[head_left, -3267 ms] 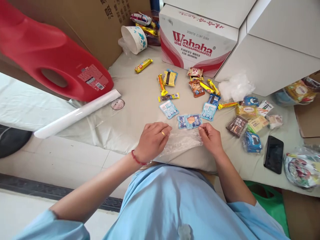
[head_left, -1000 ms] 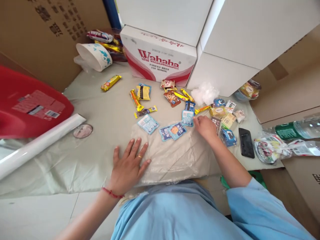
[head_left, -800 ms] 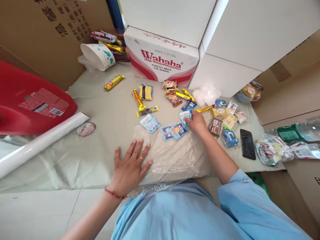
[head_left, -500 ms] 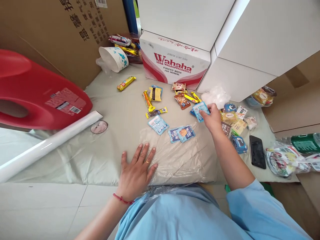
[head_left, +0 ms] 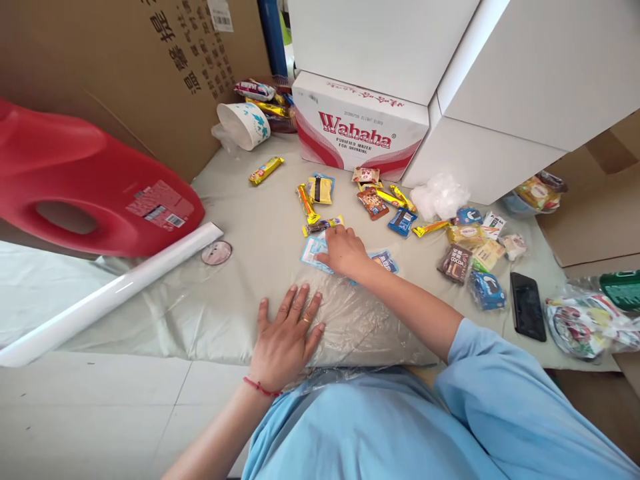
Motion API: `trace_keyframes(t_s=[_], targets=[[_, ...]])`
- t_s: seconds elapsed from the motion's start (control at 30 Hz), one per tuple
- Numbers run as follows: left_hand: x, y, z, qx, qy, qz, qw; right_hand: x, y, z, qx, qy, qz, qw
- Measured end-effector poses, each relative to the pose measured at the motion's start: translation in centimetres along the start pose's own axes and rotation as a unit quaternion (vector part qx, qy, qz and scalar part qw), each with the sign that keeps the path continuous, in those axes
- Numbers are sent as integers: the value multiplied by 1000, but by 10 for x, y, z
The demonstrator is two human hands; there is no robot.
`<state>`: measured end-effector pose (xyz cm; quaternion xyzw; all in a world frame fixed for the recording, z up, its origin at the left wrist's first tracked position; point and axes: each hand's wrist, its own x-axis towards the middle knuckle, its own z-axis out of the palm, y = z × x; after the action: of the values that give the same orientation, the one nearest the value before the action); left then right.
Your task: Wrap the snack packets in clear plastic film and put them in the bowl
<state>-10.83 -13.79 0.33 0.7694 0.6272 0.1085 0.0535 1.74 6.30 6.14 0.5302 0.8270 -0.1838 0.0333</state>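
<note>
Blue packets (head_left: 310, 252) lie in a short row on the table (head_left: 235, 213), at the far edge of a clear bag (head_left: 370, 320) that lies flat and looks empty. The right hand (head_left: 343, 250) is laid over the middle of that row, palm down, fingers curled onto the packets. Whether it grips one or only presses on it cannot be told, since the hand hides what is under it. A pale packet shows at its left and a darker packet (head_left: 386, 261) at its right. The left hand (head_left: 287, 333) lies spread wide and flat on the near left corner of the bag, holding nothing and pinning the film to the table. Judging by how things lie, only these few blue packets have been drawn together at the bag, and nothing can be seen inside it. The other snacks are apart from it. A yellow bar (head_left: 266, 170) lies alone toward the bowl (head_left: 243, 125), a loose group (head_left: 373, 200) lies in front of the Wahaha box (head_left: 360, 130), and a second group (head_left: 470, 243) lies to the right, near the phone (head_left: 527, 305). All of these are unsorted and well clear of both hands, so most of the spread looks untouched. A red jug (head_left: 90, 180) and a white roll (head_left: 110, 293) lie at the left, away from the bag.
</note>
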Motion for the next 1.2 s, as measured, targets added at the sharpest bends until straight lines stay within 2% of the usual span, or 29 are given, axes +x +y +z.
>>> trace_keyframes(t_s=[0.27, 0.37, 0.47, 0.53, 0.6, 0.7, 0.77, 0.8, 0.87, 0.93, 1.0, 1.07, 1.13, 1.2], targets=[[0, -1, 0, 0, 17, 5, 1000, 7, 1, -8, 72, -58, 52, 994], [0, 0, 0, -6, 14, 2, 1000, 9, 2, -2, 73, -82, 35, 993], [0, 1, -1, -15, 9, -6, 1000, 8, 9, 0, 121, -80, -21, 989], [0, 2, -1, -21, 6, -11, 1000, 8, 22, -12, 144, -27, -51, 988], [0, 2, -2, -29, 2, -15, 999, 11, 42, -37, 131, 69, -41, 988], [0, 3, -3, -37, 0, -17, 999, 19, 76, -77, 89, 214, -19, 973], [0, 2, -3, -37, 1, -18, 999, 21, 92, -87, 64, 249, -34, 966], [0, 2, -3, -36, 1, -18, 999, 21, 98, -85, 49, 242, -42, 968], [0, 1, -2, -34, 3, -16, 999, 18, 103, -69, 12, 179, -48, 983], [-1, 1, -1, -33, 8, -13, 999, 16, 107, -46, -21, 106, -30, 994], [0, 1, 0, -36, 19, -10, 999, 19, 109, -31, -24, 77, 5, 997], [0, 1, 1, -41, 36, -15, 998, 33, 110, -31, 15, 105, 43, 993], [0, 1, 1, -44, 51, -22, 997, 57, 104, -41, 61, 149, 75, 984], [0, 1, 1, -40, 59, -23, 997, 84, 90, -53, 74, 165, 102, 978]])
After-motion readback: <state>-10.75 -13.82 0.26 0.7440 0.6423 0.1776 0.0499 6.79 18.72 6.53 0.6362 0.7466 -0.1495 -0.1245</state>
